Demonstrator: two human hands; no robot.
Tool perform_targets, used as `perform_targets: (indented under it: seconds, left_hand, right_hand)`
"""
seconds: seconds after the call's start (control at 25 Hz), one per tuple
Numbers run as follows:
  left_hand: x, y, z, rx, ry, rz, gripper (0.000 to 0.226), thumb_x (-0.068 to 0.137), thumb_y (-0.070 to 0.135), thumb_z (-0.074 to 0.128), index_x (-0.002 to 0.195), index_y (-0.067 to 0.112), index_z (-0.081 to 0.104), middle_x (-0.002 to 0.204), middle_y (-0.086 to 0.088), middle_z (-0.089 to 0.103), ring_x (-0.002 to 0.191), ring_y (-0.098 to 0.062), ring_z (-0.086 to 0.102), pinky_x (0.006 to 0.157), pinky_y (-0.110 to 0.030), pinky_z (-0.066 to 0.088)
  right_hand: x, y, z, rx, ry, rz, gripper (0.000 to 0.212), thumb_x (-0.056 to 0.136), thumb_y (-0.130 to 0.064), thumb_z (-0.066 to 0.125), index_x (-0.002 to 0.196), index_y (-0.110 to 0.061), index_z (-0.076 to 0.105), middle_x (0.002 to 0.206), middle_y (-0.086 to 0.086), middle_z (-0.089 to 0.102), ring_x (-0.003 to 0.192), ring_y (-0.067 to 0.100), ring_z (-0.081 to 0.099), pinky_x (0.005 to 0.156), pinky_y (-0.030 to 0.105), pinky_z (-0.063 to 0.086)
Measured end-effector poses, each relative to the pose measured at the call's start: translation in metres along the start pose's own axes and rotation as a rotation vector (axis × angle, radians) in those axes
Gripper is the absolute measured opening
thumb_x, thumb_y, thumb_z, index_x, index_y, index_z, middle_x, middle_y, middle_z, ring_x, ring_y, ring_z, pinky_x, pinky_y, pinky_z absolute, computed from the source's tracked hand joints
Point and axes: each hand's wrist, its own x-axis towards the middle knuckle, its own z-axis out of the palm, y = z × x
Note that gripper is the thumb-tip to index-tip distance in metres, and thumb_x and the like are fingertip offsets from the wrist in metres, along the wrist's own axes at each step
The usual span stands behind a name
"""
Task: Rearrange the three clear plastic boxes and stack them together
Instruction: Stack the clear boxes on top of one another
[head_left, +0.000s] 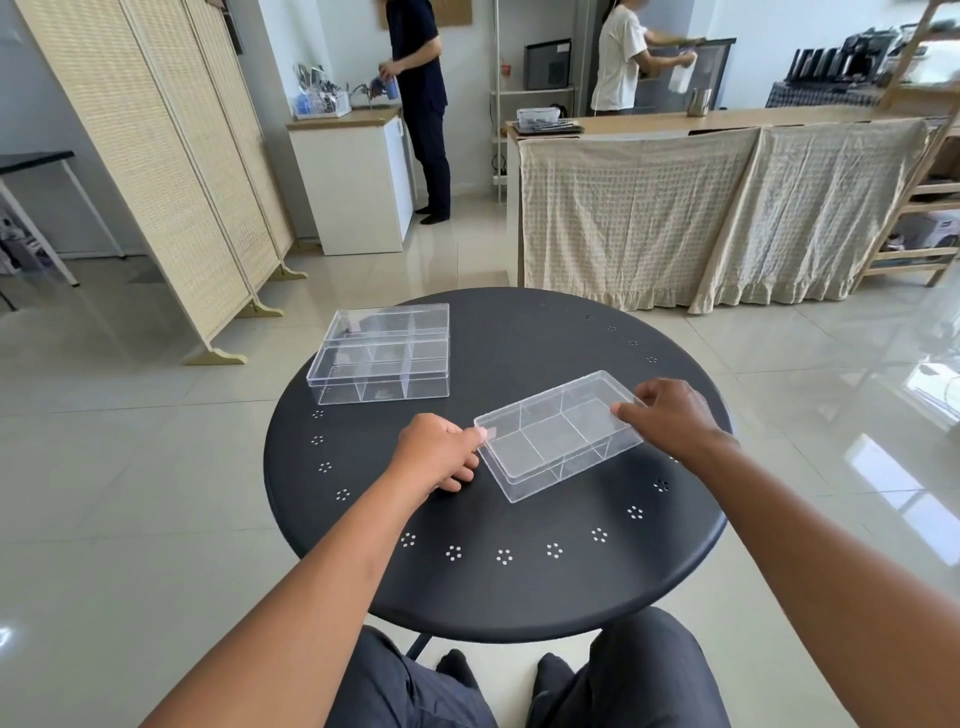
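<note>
Two clear plastic boxes (382, 353) with inner dividers stand stacked one on the other at the far left of the round black table (519, 587). A third clear box (558, 434) lies at an angle on the table's middle right. My left hand (439, 449) pinches its near left corner. My right hand (670, 415) grips its far right end. The box rests on the table between both hands.
A folding woven screen (156, 156) stands to the left. A cloth-draped counter (717, 208) lies beyond the table, and a white cabinet (358, 182) is behind. Two people stand at the back. My knees (623, 675) are under the table's near edge.
</note>
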Motion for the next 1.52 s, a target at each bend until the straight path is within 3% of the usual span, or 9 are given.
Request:
perform_targets:
  seconds: [0.12, 0.24, 0.32, 0.4, 0.6, 1.0, 1.2, 1.36, 1.52]
  left_hand:
    - [-0.001, -0.002, -0.005, -0.105, 0.024, -0.035, 0.024, 0.090, 0.025, 0.069, 0.085, 0.002, 0.076, 0.095, -0.022, 0.079, 0.077, -0.030, 0.076, 0.076, -0.043, 0.064]
    - [-0.004, -0.007, -0.021, -0.125, 0.142, -0.006, 0.019, 0.084, 0.024, 0.070, 0.074, 0.009, 0.075, 0.084, -0.015, 0.079, 0.077, -0.032, 0.078, 0.072, -0.044, 0.067]
    - [-0.006, -0.014, -0.045, -0.192, 0.235, 0.010, 0.016, 0.082, 0.020, 0.069, 0.072, 0.010, 0.075, 0.080, -0.010, 0.074, 0.073, -0.029, 0.072, 0.063, -0.039, 0.066]
    - [-0.006, -0.024, -0.074, -0.272, 0.326, 0.012, 0.014, 0.083, 0.018, 0.069, 0.072, 0.010, 0.075, 0.083, -0.016, 0.073, 0.074, -0.026, 0.067, 0.060, -0.035, 0.063]
    - [-0.002, -0.048, -0.140, -0.338, 0.470, 0.001, 0.015, 0.073, 0.027, 0.071, 0.073, 0.015, 0.080, 0.091, -0.016, 0.080, 0.085, -0.035, 0.076, 0.077, -0.051, 0.066]
    - [0.044, -0.077, -0.179, -0.265, 0.395, -0.080, 0.006, 0.088, 0.018, 0.071, 0.088, 0.019, 0.076, 0.103, -0.016, 0.079, 0.104, -0.035, 0.074, 0.082, -0.043, 0.061]
    - [0.056, -0.089, -0.178, -0.310, 0.332, -0.069, 0.030, 0.089, 0.022, 0.073, 0.116, 0.011, 0.076, 0.109, -0.012, 0.078, 0.105, -0.028, 0.073, 0.082, -0.040, 0.060]
    - [0.061, -0.089, -0.176, -0.336, 0.335, -0.046, 0.032, 0.088, 0.024, 0.074, 0.118, 0.011, 0.076, 0.109, -0.011, 0.078, 0.098, -0.023, 0.072, 0.077, -0.036, 0.058]
    - [0.064, -0.087, -0.176, -0.334, 0.344, -0.044, 0.034, 0.088, 0.025, 0.075, 0.119, 0.011, 0.076, 0.111, -0.010, 0.078, 0.102, -0.024, 0.071, 0.082, -0.040, 0.059]
  right_hand:
    - [0.002, 0.004, 0.009, 0.189, -0.038, 0.117, 0.037, 0.083, -0.033, 0.079, 0.089, 0.004, 0.076, 0.068, 0.008, 0.061, 0.065, 0.023, 0.056, 0.071, 0.041, 0.057]
    - [-0.003, -0.007, 0.025, 0.323, -0.088, 0.163, 0.027, 0.085, -0.024, 0.079, 0.086, 0.003, 0.079, 0.071, 0.011, 0.068, 0.065, 0.026, 0.061, 0.085, 0.054, 0.063]
    - [-0.009, -0.027, 0.040, 0.362, -0.094, 0.120, 0.026, 0.084, -0.026, 0.079, 0.081, -0.001, 0.079, 0.067, 0.007, 0.071, 0.063, 0.025, 0.062, 0.086, 0.055, 0.064]
    - [-0.015, -0.053, 0.056, 0.424, -0.110, 0.074, 0.029, 0.085, -0.026, 0.078, 0.079, 0.002, 0.078, 0.058, 0.004, 0.064, 0.059, 0.022, 0.058, 0.085, 0.053, 0.063]
    - [-0.027, -0.111, 0.105, 0.422, -0.170, 0.023, 0.034, 0.086, -0.025, 0.074, 0.076, 0.008, 0.072, 0.056, 0.003, 0.065, 0.050, 0.017, 0.060, 0.082, 0.051, 0.066]
    - [-0.021, -0.146, 0.155, 0.402, -0.204, 0.143, 0.028, 0.087, -0.020, 0.074, 0.080, 0.007, 0.074, 0.055, 0.006, 0.065, 0.050, 0.021, 0.061, 0.078, 0.051, 0.067]
    - [-0.013, -0.146, 0.159, 0.362, -0.170, 0.141, 0.033, 0.085, -0.023, 0.073, 0.079, 0.009, 0.072, 0.051, 0.003, 0.065, 0.044, 0.019, 0.061, 0.078, 0.051, 0.067]
    - [-0.008, -0.145, 0.160, 0.357, -0.155, 0.132, 0.034, 0.084, -0.024, 0.072, 0.078, 0.009, 0.071, 0.053, 0.004, 0.066, 0.044, 0.019, 0.061, 0.079, 0.053, 0.066]
    - [-0.007, -0.146, 0.160, 0.385, -0.161, 0.141, 0.030, 0.085, -0.023, 0.073, 0.070, 0.003, 0.071, 0.054, 0.005, 0.066, 0.049, 0.022, 0.061, 0.080, 0.051, 0.066]
